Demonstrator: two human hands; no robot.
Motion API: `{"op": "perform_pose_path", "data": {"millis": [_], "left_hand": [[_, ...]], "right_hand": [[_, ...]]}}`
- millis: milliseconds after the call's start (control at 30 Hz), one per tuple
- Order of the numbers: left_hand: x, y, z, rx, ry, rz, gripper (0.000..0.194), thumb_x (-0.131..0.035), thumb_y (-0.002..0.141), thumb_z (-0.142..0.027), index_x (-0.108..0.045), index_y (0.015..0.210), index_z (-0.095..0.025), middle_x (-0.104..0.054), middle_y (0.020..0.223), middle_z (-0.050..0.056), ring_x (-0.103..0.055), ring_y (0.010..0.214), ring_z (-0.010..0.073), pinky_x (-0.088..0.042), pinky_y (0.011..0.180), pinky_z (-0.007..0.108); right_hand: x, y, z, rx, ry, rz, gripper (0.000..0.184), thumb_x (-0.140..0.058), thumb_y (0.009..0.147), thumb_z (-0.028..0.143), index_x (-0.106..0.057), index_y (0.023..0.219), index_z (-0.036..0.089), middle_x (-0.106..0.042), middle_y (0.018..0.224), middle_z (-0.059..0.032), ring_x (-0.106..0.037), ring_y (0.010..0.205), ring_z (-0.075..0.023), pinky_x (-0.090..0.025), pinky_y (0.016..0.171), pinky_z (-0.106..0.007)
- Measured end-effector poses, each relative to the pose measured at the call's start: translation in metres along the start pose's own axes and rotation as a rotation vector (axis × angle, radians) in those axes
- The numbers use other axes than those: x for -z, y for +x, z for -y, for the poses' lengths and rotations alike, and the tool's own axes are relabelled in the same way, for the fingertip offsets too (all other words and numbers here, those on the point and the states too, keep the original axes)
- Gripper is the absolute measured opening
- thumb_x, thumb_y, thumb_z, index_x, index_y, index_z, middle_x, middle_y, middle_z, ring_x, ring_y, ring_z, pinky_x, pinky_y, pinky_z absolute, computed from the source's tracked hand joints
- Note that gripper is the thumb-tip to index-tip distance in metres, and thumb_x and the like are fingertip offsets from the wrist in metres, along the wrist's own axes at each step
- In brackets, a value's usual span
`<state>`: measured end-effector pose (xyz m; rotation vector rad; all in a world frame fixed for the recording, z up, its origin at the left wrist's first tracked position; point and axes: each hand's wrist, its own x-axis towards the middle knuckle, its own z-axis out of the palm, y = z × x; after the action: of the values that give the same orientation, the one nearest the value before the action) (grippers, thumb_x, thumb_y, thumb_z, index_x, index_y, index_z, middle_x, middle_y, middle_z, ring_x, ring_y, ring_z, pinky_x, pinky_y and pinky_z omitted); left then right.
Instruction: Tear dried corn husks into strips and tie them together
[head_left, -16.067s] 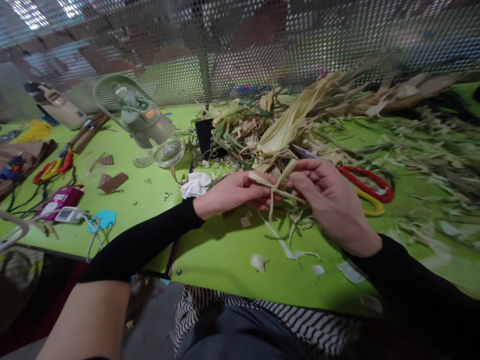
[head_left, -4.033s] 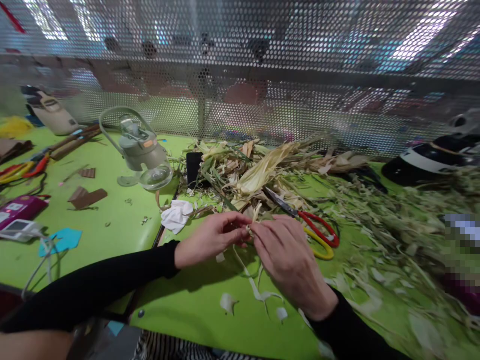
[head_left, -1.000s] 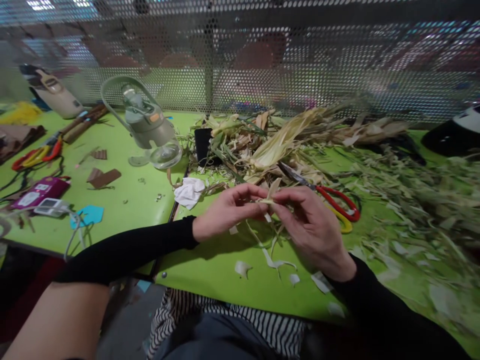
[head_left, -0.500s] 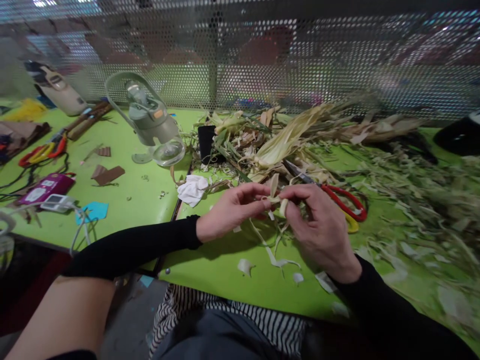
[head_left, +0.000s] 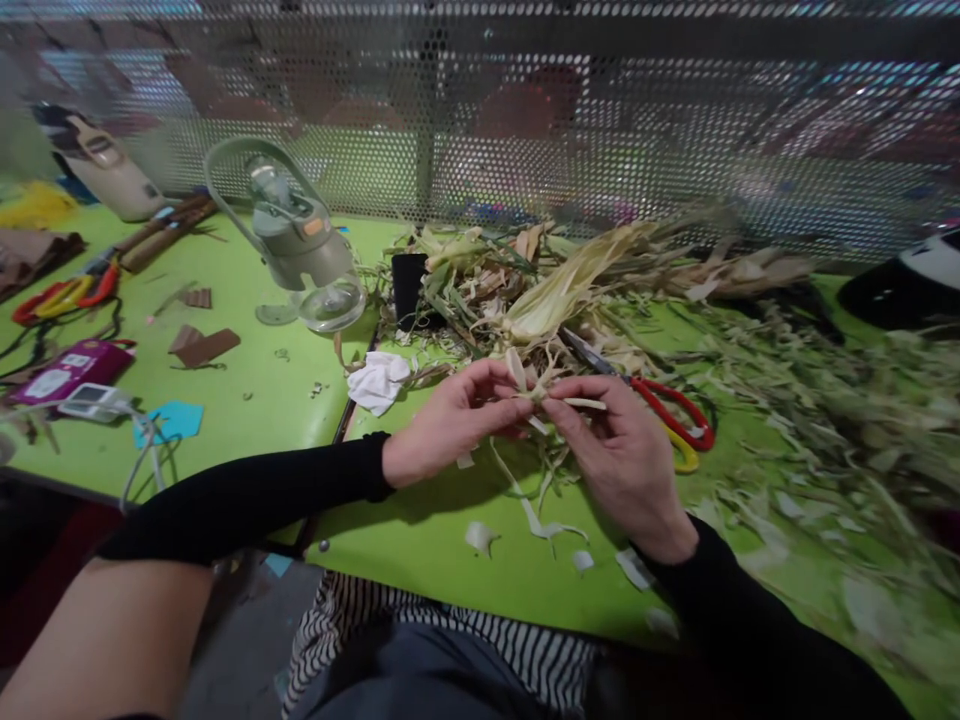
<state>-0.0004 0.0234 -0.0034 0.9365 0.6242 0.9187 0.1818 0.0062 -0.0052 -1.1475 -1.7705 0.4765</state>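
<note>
Husk strips (head_left: pixel 538 394), pale, crossing one another, held between my two hands just above the green tabletop (head_left: pixel 420 530). Thumb and forefinger of my left hand (head_left: pixel 454 425) pinched together on the left side of the crossing; one tab stands upward at those fingertips. My right hand (head_left: pixel 619 450): thumb and forefinger nearly closed, gripping the right side, a narrow end jutting past them. Curled rear fingers partly hidden; cannot tell what they touch. Husk heap (head_left: pixel 570 285) behind. Scissors (head_left: pixel 675 408), red and yellow handles, lie near my right knuckles. Crumpled white tissue (head_left: pixel 379 382) beyond my left wrist.
</note>
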Motion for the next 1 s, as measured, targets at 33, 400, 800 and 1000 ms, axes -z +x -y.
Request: {"op": "perform_pose_path", "data": {"millis": [33, 400, 800, 1000], "left_hand": [[-0.001, 0.0, 0.0, -0.01, -0.019, -0.004, 0.02, -0.072, 0.084, -0.018, -0.058, 0.097, -0.014, -0.063, 0.08, -0.003, -0.063, 0.072, 0.0062, -0.056, 0.076, 0.024], [0.003, 0.0, 0.002, 0.047, -0.017, 0.066, 0.034, -0.074, 0.083, -0.021, -0.06, 0.113, -0.016, -0.07, 0.089, 0.001, -0.069, 0.083, 0.012, -0.055, 0.08, 0.028], [0.009, 0.001, 0.006, -0.159, 0.228, 0.141, 0.038, -0.075, 0.084, -0.024, -0.062, 0.119, -0.018, -0.067, 0.088, 0.0, -0.065, 0.084, 0.0121, -0.053, 0.087, 0.03], [0.006, 0.001, 0.003, -0.06, 0.158, 0.069, 0.03, -0.075, 0.084, -0.029, -0.065, 0.108, -0.014, -0.071, 0.098, 0.005, -0.069, 0.088, 0.0134, -0.055, 0.081, 0.027]], "right_hand": [[0.0, 0.0, 0.0, -0.017, -0.004, 0.0, 0.006, -0.066, 0.093, 0.028, -0.065, 0.095, 0.023, -0.07, 0.087, -0.001, -0.065, 0.072, -0.0146, -0.053, 0.063, -0.027], [0.001, 0.002, 0.005, -0.192, 0.111, -0.02, 0.017, -0.069, 0.09, 0.04, -0.067, 0.091, 0.023, -0.069, 0.079, -0.0007, -0.06, 0.059, -0.0122, -0.049, 0.051, -0.024], [0.004, -0.001, 0.006, -0.119, 0.15, -0.07, 0.014, -0.07, 0.091, 0.041, -0.073, 0.09, 0.027, -0.073, 0.084, 0.0004, -0.065, 0.069, -0.0137, -0.054, 0.062, -0.027], [0.003, 0.001, 0.006, -0.16, 0.098, -0.05, 0.015, -0.067, 0.092, 0.04, -0.07, 0.091, 0.026, -0.073, 0.085, -0.001, -0.067, 0.071, -0.0166, -0.055, 0.064, -0.03]]}}
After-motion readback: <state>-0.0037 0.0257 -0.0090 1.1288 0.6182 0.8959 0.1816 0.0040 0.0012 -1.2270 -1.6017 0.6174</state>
